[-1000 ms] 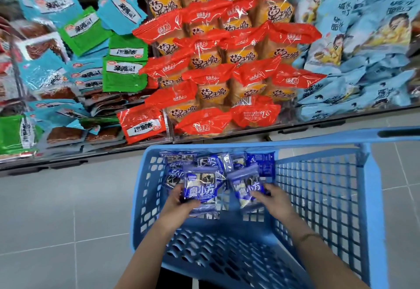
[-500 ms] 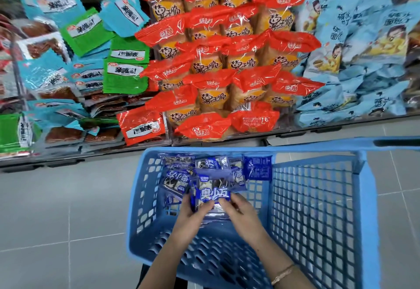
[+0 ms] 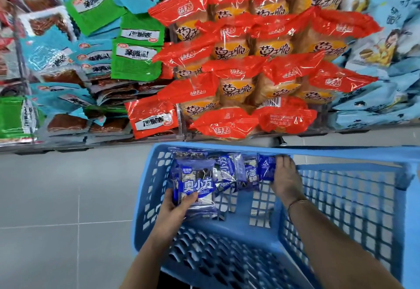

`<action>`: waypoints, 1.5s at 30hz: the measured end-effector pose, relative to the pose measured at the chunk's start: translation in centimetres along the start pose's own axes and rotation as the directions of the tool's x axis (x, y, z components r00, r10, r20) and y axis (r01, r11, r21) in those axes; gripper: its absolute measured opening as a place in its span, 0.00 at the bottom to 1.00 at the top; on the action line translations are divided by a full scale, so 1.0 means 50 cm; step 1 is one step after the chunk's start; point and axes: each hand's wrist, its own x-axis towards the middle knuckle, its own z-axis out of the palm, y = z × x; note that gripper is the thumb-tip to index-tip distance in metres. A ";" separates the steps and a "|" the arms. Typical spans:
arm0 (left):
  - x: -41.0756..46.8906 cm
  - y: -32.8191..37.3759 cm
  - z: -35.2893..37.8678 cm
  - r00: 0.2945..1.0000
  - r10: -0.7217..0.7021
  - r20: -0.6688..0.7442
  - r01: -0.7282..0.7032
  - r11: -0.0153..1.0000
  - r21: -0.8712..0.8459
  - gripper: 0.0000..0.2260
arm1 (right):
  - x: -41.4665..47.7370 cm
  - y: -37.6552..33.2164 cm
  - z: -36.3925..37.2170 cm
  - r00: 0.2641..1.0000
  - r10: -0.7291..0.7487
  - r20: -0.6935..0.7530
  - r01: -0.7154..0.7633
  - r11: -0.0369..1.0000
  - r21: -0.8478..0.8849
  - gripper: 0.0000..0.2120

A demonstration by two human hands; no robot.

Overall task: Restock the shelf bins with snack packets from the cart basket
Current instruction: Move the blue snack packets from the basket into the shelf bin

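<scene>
Packets in blue wrappers [image 3: 197, 185] are being stacked in the left hand [image 3: 175, 207] by the left wall of the cart basket [image 3: 352, 197]. Its grip is clamping on the stack with the thumb across the front, probably so that several can go to the shelf in one trip. The right hand [image 3: 285, 179] is reaching to the basket's far edge and laying its fingers on a dark blue packet [image 3: 266, 167] that is standing against the far wall. Whether that grip is pinching the packet or only touching it I cannot tell, since the thumb is lying hidden under the palm. More loose packets [image 3: 231, 172] are leaning along the same far wall between the two hands. How many the left hand is holding is hard to make out, as the front packet is covering the rest. Beyond the basket, red packets [image 3: 236, 88] are filling a bin on the shelf [image 3: 68, 146]. No bin of matching blue packets is showing, and the frame is cutting off the pale blue bags [image 3: 381, 45] at the right.
</scene>
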 end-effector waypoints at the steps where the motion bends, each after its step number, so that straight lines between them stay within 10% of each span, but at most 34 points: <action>1: 0.001 -0.005 0.001 1.000 -0.004 -0.001 0.004 1.000 -0.006 0.36 | 0.004 -0.002 0.003 1.000 0.005 -0.017 -0.005 1.000 -0.026 0.35; 7: -0.008 -0.018 0.010 0.999 -0.023 -0.037 0.024 0.999 0.025 0.10 | -0.011 0.012 -0.022 0.998 -0.049 -0.031 0.049 0.999 -0.023 0.30; 14: -0.028 0.002 0.025 0.999 -0.009 -0.040 0.011 0.999 0.041 0.31 | -0.146 0.038 -0.063 0.995 0.038 -0.097 -0.006 0.949 0.314 0.24; 17: -0.034 0.002 0.035 0.999 0.006 -0.033 -0.004 0.999 0.045 0.34 | -0.185 0.029 -0.084 0.959 0.133 0.249 -0.282 0.452 0.846 0.08; 19: -0.040 0.004 0.043 1.000 0.010 -0.017 -0.009 1.000 0.028 0.40 | -0.204 0.024 -0.093 0.901 -0.018 0.434 -0.434 -0.025 0.900 0.14; 22: -0.045 0.003 0.053 1.000 0.021 0.005 -0.021 1.000 0.016 0.41 | -0.229 0.015 -0.104 0.856 -0.227 0.464 -0.513 -0.280 0.811 0.25; 29: -0.048 -0.006 0.072 0.998 0.037 0.044 -0.041 0.996 0.084 0.33 | -0.256 -0.014 -0.092 0.778 -0.365 0.512 -0.597 -0.173 0.784 0.43; 35: -0.062 0.002 0.083 0.993 0.065 0.097 -0.082 0.979 0.188 0.12 | -0.281 -0.075 -0.093 0.795 -0.296 0.529 -0.479 0.229 0.848 0.42; 40: -0.066 0.002 0.073 0.985 0.067 0.156 -0.095 0.979 0.182 0.19 | -0.293 -0.119 -0.072 0.863 -0.352 0.362 -0.044 0.661 0.749 0.42; 45: -0.059 -0.001 0.034 0.992 0.023 0.124 -0.045 0.983 0.180 0.19 | -0.254 -0.114 -0.064 0.827 -0.386 0.409 -0.089 0.629 0.772 0.32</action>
